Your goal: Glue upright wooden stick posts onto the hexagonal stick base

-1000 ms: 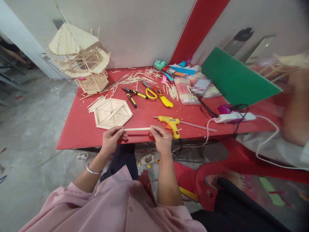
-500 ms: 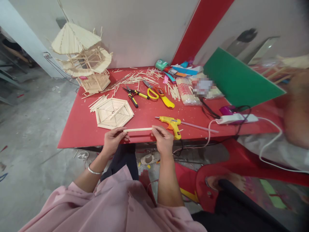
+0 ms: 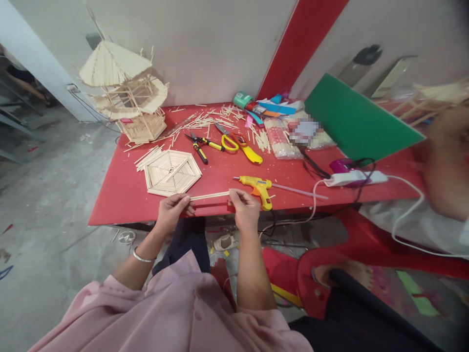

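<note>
Two thin wooden sticks [image 3: 210, 196], lying side by side, span the gap between my hands above the table's front edge. My left hand [image 3: 174, 210] pinches their left end, and my right hand [image 3: 245, 208] pinches the right end. Just beyond my left hand lies a flat hexagonal panel [image 3: 172, 172] built of sticks, with one stick across its top. A yellow glue gun [image 3: 258, 188] rests on its side beyond my right hand, a clear glue stick protruding from its back.
Pliers [image 3: 200, 146] and yellow-handled scissors [image 3: 238, 143] lie mid-table. Loose sticks [image 3: 201, 120] scatter behind them. A stick-built pagoda model [image 3: 128, 98] stands back left. Bagged sticks [image 3: 280, 139], a green board [image 3: 357, 117] and a white power strip [image 3: 355, 179] are rightward. Another person's arm [image 3: 447, 161] is far right.
The two sticks tilt slightly more, right end higher, and a gap shows between them. Both hands keep their pinch. The view has shifted a little.
</note>
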`<state>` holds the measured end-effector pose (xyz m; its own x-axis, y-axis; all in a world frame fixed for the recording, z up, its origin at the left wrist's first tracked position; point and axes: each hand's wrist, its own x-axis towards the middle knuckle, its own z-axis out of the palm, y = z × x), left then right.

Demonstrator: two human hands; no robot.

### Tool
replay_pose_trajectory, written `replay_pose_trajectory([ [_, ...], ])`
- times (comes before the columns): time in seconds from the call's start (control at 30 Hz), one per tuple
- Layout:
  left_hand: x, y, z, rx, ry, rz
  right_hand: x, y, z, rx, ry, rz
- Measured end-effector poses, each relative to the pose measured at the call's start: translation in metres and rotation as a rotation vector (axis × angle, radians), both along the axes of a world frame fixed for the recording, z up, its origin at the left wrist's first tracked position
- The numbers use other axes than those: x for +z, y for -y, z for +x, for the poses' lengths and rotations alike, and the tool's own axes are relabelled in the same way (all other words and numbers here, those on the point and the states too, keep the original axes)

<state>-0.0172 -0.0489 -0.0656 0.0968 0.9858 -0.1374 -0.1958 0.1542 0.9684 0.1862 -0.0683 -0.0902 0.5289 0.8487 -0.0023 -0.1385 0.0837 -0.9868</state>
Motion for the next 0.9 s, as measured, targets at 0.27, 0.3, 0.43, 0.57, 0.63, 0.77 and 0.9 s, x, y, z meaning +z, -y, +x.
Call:
replay_pose_trajectory([
  [0.27,0.005,-0.003,-0.005,-0.132,-0.048,-0.042,0.008,-0.002,-0.002,0.036,-0.088,-0.024],
  [0.3,0.006,-0.004,-0.006,-0.18,-0.06,-0.056,0.009,-0.003,-0.001,0.061,-0.092,-0.034],
  [0.43,0.013,-0.008,-0.007,-0.336,-0.108,-0.125,0.018,-0.009,0.0,0.207,-0.036,-0.055],
  [0.57,0.017,-0.012,-0.005,-0.411,-0.11,-0.16,0.031,-0.009,0.003,0.252,-0.023,-0.022],
  [0.63,0.019,-0.013,-0.004,-0.423,-0.085,-0.191,0.036,-0.007,0.004,0.261,-0.014,-0.021],
  [0.77,0.021,-0.017,-0.002,-0.471,0.002,-0.265,0.043,-0.003,0.007,0.374,0.052,-0.018],
  [0.9,0.02,-0.021,0.005,-0.522,0.075,-0.304,0.047,0.001,0.005,0.466,0.096,-0.004],
])
